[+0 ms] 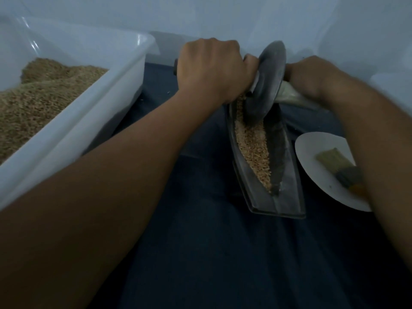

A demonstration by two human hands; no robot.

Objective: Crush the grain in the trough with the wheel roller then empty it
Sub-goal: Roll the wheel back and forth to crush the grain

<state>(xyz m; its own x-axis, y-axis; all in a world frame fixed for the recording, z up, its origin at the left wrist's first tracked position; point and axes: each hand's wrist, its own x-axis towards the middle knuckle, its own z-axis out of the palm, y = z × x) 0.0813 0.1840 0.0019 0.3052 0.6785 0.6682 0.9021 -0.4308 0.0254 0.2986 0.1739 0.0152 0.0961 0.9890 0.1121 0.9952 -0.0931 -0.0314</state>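
Note:
A long dark metal trough (287, 192) lies on the dark blue cloth, right of centre. Tan grain (252, 143) fills its groove. The grey metal wheel roller (265, 83) stands on edge in the trough's far end, tilted a little to the right. My left hand (214, 68) grips the roller's left handle, whose dark end sticks out past my knuckles. My right hand (312, 74) grips the right handle, which is mostly hidden under the fingers.
A large white plastic bin (93, 112) heaped with tan grain stands at the left. A white plate (312, 172) with a paintbrush (338, 166) on it sits right of the trough, partly under my right forearm. A pale wall closes the back.

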